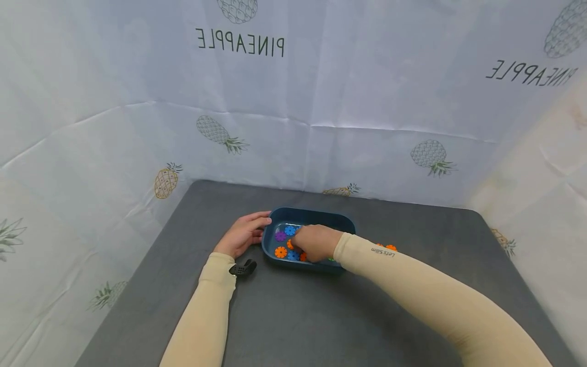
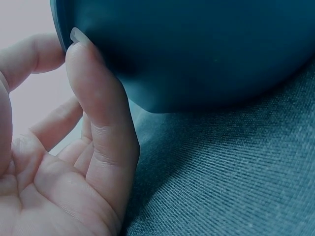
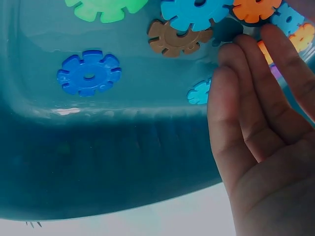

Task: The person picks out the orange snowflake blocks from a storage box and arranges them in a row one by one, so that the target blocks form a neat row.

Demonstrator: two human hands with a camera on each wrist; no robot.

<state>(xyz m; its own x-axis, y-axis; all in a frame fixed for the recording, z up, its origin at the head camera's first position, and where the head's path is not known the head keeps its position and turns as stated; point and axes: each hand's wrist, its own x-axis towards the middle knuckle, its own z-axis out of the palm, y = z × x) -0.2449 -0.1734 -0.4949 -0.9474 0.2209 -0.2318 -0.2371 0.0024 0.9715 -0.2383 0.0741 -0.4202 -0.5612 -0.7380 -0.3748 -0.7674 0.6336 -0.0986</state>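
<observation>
A dark blue plastic tray (image 1: 312,211) stands on the grey table, holding several flat notched discs in various colours. My left hand (image 1: 245,233) pinches the tray's left end; in the left wrist view the thumb (image 2: 98,93) lies against the outer wall and a finger reaches the rim. My right hand (image 1: 318,242) is down inside the tray, fingers extended among the discs. In the right wrist view its fingertips are beside an orange disc (image 3: 256,9), close to a brown disc (image 3: 179,39) and a light blue disc (image 3: 197,12). The thumb is mostly out of frame.
A blue disc (image 3: 88,73) and a green disc (image 3: 106,7) lie apart from the fingers in the tray. Orange discs (image 1: 391,247) lie on the table right of the tray, partly behind the right sleeve. A pineapple-print curtain (image 1: 312,92) hangs around the table.
</observation>
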